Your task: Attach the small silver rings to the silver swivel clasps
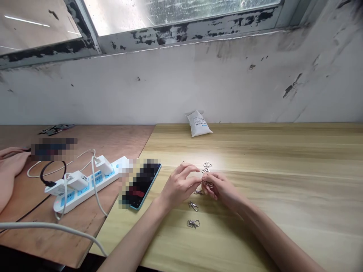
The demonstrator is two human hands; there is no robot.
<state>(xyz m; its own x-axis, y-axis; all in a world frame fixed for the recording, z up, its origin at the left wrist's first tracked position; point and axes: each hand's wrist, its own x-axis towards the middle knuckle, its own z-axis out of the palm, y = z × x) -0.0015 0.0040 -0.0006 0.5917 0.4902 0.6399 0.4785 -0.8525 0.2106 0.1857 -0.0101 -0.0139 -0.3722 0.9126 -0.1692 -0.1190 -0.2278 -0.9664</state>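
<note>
My right hand (pixel 219 185) pinches a small silver metal clasp (pixel 208 184) between thumb and fingers, which partly cover it. Close beside it, my left hand (pixel 181 183) has its thumb and forefinger apart, with the thumb tip near the clasp; I cannot tell whether they touch. Just beyond my right fingers lies a little cluster of metal clasps and rings (pixel 207 166). Below the hands, a lobster clasp (pixel 193 206) and another lobster clasp (pixel 193 223) rest on the wooden table (pixel 283 170). One more clasp (pixel 199 192) shows partly beneath my hands.
Left of my left hand lies a phone (pixel 144 185) with a partly blurred screen. A power strip (pixel 90 185) with chargers and cables (pixel 95 181) sits on the adjoining brown table (pixel 119 139). A white packet (pixel 199 124) stands by the wall. Another person's sleeve (pixel 13 170) shows at far left.
</note>
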